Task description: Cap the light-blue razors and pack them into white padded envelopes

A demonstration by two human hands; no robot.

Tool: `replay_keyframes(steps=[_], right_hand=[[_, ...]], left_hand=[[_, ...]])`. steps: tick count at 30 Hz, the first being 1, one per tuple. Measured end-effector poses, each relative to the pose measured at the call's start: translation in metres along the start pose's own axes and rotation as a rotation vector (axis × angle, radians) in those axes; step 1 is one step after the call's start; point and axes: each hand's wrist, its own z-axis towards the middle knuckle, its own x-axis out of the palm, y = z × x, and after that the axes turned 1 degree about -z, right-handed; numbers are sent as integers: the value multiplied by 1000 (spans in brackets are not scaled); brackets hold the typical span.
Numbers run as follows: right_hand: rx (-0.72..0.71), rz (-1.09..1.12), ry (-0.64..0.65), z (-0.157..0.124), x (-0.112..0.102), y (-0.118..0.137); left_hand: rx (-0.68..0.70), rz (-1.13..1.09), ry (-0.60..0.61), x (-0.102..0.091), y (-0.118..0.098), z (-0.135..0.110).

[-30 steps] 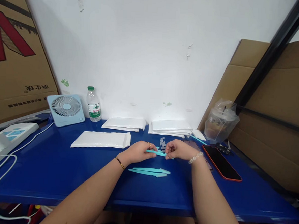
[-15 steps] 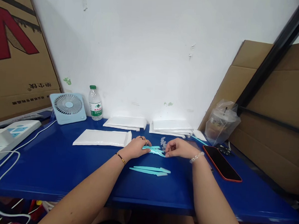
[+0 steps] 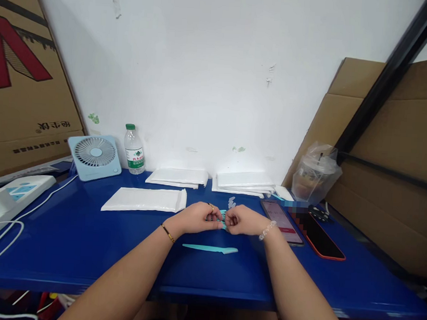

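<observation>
My left hand [image 3: 201, 218] and my right hand [image 3: 245, 220] meet over the middle of the table, both with fingers pinched closed. Between their fingertips shows a bit of a teal eyebrow razor [image 3: 224, 225], mostly hidden by the fingers. Just behind the hands, more teal razors [image 3: 223, 212] lie partly covered. A single teal eyebrow razor [image 3: 208, 248] lies flat in front of the hands, its pale blade end to the right. Beyond my right hand sits a small group of clear plastic pieces [image 3: 231, 201].
White packets [image 3: 144, 199] lie at left, with stacked packets [image 3: 246, 180] along the wall. Two phones [image 3: 285, 225] [image 3: 319, 236] and a bagged drink cup [image 3: 316, 173] are at right. A fan [image 3: 96, 156], water bottle [image 3: 134, 150] and power strip [image 3: 19, 196] stand at left.
My hands have come together and nearer to me. One of the two razors in front has left its place on the table. The phone beside my right forearm is now uncovered and its screen lit.
</observation>
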Motion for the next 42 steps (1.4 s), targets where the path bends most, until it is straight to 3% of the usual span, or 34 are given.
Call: replay_keyframes(steps=[2,7,13,19,22,24,28,31,34,39,42], right_hand=[[-32,9,-69,0,-3,-2],[7,24,-170,-3,-13,-17],[-16,109,-144,-3,-14,-24],[169,79,-219,-3,-17,-43],[152,103,-240,-8,-20,-33],[63,129,-155,-12,-19,-18],[-20,88,177,-10,-6,7],[-18,20,242,-4,3,11],[-26,33,112,0,4,9],[-8,221,-169,0,-6,7],[-6,373,-315,-3,-14,1]], left_hand=[[13,33,29,-1,0,0],[-58,108,-108,-5,11,3],[-23,164,-73,-5,18,5],[-75,209,-129,-9,28,2],[-47,195,-120,-3,32,1],[-47,190,-81,3,35,2],[-46,193,-66,7,34,4],[-35,157,-141,1,24,3],[-29,27,-172,-7,11,-1],[-106,-76,89,-13,4,-8],[-143,-40,-13,-15,8,-8]])
